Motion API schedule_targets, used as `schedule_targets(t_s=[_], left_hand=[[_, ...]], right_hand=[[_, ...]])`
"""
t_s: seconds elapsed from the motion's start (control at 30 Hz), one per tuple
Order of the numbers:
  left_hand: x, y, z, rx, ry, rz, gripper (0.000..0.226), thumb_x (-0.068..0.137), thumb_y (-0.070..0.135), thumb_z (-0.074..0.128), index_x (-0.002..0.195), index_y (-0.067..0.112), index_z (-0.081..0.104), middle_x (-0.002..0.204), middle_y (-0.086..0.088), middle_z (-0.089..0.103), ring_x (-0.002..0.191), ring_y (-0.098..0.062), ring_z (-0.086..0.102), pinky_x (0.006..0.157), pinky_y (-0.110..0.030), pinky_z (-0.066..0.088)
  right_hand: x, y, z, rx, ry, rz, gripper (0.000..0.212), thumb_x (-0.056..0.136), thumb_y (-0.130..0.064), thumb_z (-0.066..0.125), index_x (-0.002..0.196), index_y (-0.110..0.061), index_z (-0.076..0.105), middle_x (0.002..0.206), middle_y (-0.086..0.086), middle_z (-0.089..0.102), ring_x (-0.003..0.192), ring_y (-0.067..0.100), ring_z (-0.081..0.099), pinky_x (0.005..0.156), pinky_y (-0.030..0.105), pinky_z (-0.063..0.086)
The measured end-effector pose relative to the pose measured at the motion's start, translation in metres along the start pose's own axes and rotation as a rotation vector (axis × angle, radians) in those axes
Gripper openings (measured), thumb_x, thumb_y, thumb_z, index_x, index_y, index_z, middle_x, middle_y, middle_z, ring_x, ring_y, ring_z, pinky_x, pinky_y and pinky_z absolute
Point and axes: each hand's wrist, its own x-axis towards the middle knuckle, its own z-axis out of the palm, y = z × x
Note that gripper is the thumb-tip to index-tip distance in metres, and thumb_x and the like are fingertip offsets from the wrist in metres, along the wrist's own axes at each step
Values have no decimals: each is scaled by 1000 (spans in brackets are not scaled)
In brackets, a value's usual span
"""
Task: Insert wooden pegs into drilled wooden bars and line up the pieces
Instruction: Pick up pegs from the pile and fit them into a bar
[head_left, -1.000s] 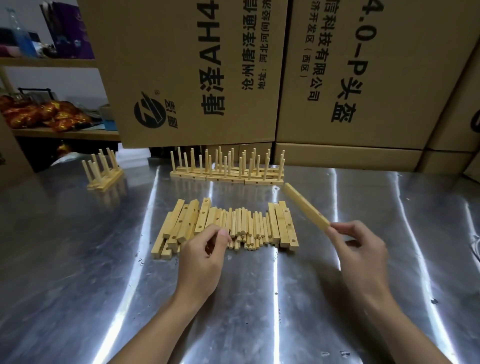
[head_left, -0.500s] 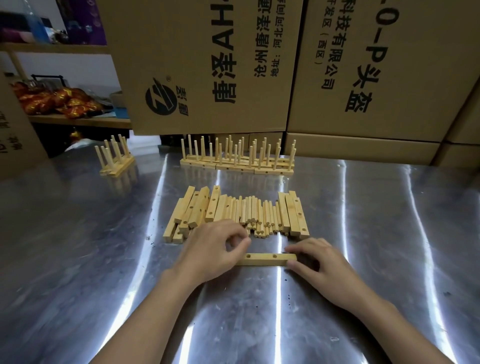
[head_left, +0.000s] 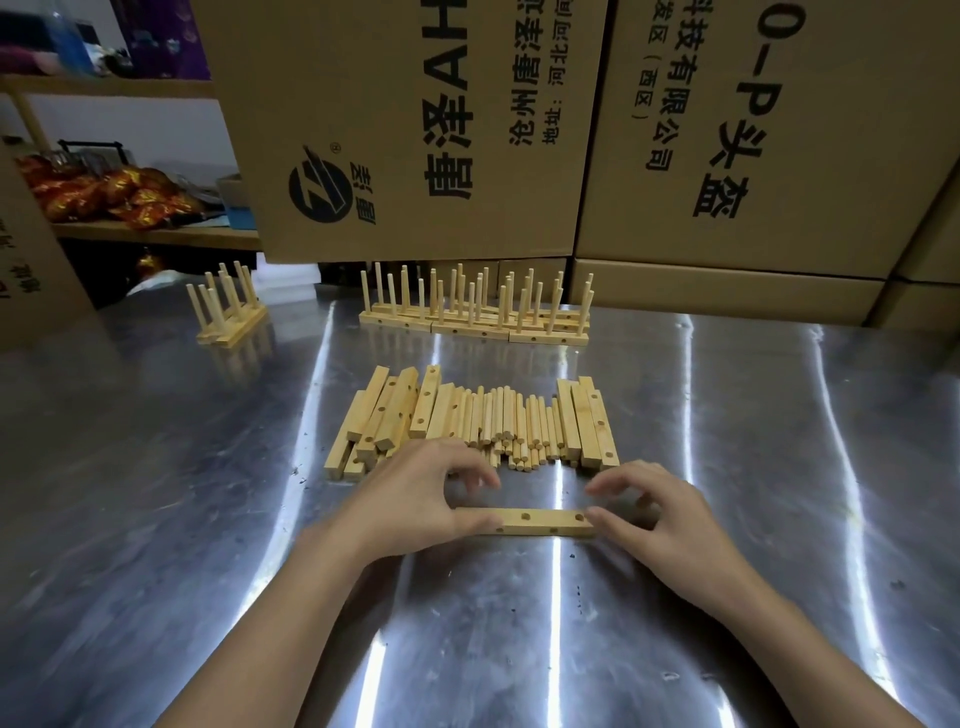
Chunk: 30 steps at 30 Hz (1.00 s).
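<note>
Drilled bar (head_left: 535, 521), left hand (head_left: 415, 493) and right hand (head_left: 662, 512) touching ends, fingers (head_left: 475, 474) half-curled

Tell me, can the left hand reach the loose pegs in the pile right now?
Probably yes. The left hand sits at the left end of the bar, fingertips just short of the pegs, with nothing between them.
</note>
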Motion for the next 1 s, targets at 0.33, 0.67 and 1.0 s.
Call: schedule_targets(t_s=[0.33, 0.67, 1.0], left_hand=[[-2, -10, -21, -101, 110, -26, 28, 80, 68, 77, 93, 44, 81, 94, 28, 71, 79, 6, 60, 65, -16, 45], [-15, -84, -53, -213, 872, -597, 28, 105, 29, 61, 123, 15, 77, 120, -4, 74, 111, -21, 65, 93, -33, 47], [5, -31, 6, 388, 433, -84, 65, 98, 68, 51, 157, 42, 44, 164, 14, 40, 155, -10, 28, 125, -38, 18]], right_hand=[[2, 10, -3, -55, -10, 12, 14, 87, -45, 80, 101, -42, 78, 93, -20, 72, 91, 4, 64, 75, 18, 46], [10, 43, -17, -63, 311, 243, 17, 96, -26, 72, 80, -33, 73, 75, -20, 70, 73, 1, 65, 62, 24, 47], [7, 44, -13, -172, 308, 238, 17, 96, -33, 70, 79, -39, 70, 77, -26, 68, 75, -3, 63, 58, 29, 43]])
